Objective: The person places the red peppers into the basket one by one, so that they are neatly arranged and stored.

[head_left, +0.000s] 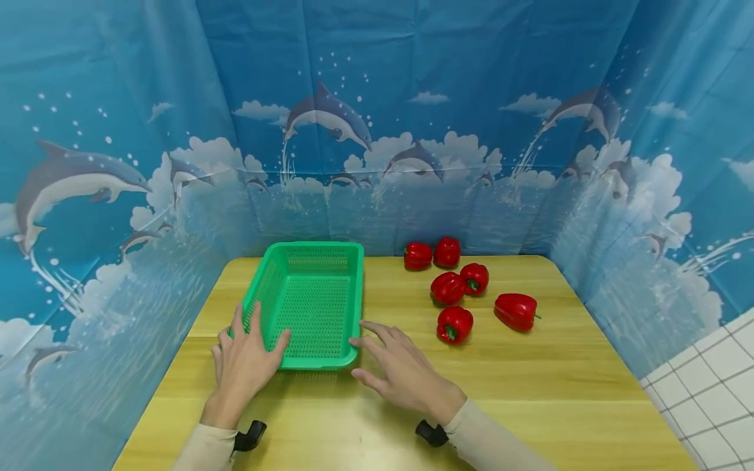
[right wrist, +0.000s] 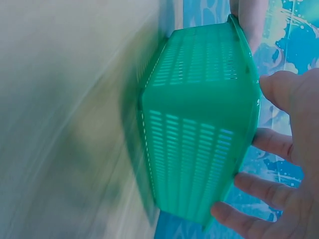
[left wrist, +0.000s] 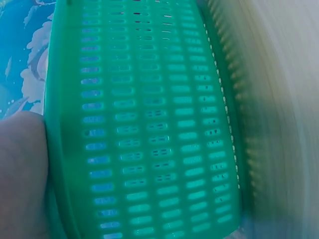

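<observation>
A green perforated plastic basket (head_left: 318, 320) stands on the left part of the wooden table. My left hand (head_left: 244, 366) lies over its near left corner, fingers spread and thumb reaching over the front rim. Part of that hand shows beside the basket's rim in the left wrist view. At the near right corner my right hand (head_left: 400, 369) has its fingertips at the rim, fingers loosely extended. The right wrist view shows these fingers (right wrist: 269, 189) spread along the basket's edge (right wrist: 251, 119). No object lies inside the basket.
Several red bell peppers lie right of the basket, among them a near one (head_left: 455, 325) and a rightmost one (head_left: 516, 311) on its side. A blue dolphin-print curtain (head_left: 377, 91) surrounds the wooden table (head_left: 530, 392) at the back and sides.
</observation>
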The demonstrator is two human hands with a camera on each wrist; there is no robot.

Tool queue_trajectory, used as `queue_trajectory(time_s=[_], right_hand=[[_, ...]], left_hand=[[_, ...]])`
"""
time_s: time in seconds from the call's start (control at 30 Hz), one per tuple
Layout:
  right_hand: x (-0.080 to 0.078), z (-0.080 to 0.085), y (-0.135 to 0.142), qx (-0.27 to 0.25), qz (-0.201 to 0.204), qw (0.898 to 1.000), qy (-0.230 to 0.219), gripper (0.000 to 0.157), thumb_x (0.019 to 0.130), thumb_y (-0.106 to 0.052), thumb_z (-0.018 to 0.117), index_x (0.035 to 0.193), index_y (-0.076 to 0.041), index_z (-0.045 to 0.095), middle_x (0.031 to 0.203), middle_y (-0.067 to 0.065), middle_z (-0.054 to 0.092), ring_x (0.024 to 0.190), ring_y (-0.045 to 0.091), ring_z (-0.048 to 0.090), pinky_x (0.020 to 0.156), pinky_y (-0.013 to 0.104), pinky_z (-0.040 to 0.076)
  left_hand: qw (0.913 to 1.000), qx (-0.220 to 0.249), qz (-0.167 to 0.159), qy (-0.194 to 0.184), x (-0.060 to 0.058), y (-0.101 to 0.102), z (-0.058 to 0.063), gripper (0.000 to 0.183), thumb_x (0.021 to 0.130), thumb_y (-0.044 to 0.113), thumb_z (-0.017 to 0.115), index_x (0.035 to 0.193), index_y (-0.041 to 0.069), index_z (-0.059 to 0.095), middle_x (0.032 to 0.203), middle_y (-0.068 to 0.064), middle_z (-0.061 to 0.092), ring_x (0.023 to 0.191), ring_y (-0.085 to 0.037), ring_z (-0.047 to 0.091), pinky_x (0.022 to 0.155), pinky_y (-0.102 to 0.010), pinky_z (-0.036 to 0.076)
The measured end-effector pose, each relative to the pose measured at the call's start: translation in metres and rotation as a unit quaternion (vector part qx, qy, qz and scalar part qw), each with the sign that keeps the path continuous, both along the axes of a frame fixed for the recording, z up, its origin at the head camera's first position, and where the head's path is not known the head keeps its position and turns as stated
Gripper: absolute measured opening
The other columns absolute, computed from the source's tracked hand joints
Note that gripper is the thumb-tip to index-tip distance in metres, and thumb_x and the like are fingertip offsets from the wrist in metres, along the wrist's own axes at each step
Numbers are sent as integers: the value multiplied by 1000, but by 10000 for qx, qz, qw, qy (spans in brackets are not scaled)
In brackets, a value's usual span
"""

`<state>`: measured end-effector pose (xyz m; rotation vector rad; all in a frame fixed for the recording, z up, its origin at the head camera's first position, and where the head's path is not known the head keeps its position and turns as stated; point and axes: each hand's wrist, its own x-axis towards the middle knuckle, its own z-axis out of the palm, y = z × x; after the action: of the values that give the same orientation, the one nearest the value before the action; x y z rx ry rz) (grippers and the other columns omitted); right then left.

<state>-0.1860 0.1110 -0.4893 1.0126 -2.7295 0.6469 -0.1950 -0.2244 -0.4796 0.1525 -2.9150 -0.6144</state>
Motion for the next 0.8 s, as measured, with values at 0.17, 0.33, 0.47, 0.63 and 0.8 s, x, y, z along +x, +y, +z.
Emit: queue_trajectory(time_s=[0.17,0.33,0.47,0.63,0.8], right_hand=[[1,0,10,-88,-53,9999,18,52,116,-51,72,160,-25,67,181,12,52,162,39,58,133,70,46],[-1,1,24,-76,-174,9998,26,52,115,-55,71,159,-26,67,180,11,53,162,38,59,134,70,46],[-2,3,32,-147,-206,9996,141,49,114,-53,74,154,-24,70,177,13,57,158,41,62,131,71,48],[-1,4,41,-152,-279,9994,157,45,113,-50,77,149,-23,73,173,13,61,154,41,65,127,69,53],[-1,3,50,-239,-386,9987,247,40,111,-47,81,142,-22,76,169,13,65,149,41,69,121,67,58]], left_hand=[[9999,5,30,120,5,9,-4,103,114,62,66,187,5,20,190,-39,14,134,-74,52,107,-76,44],[9996,121,-81,232,3,15,-3,100,116,55,66,185,-1,21,186,-41,21,118,-63,61,96,-68,54],[9991,307,-134,265,2,19,-2,99,115,53,67,184,-2,22,183,-38,28,122,-60,67,81,-65,63],[9986,458,-169,182,-2,22,-1,99,115,53,69,186,2,22,177,-35,33,81,-36,67,54,-40,51],[9971,729,-211,-6,-9,24,0,99,115,53,68,188,8,19,167,-36,36,54,-19,43,47,-33,40]])
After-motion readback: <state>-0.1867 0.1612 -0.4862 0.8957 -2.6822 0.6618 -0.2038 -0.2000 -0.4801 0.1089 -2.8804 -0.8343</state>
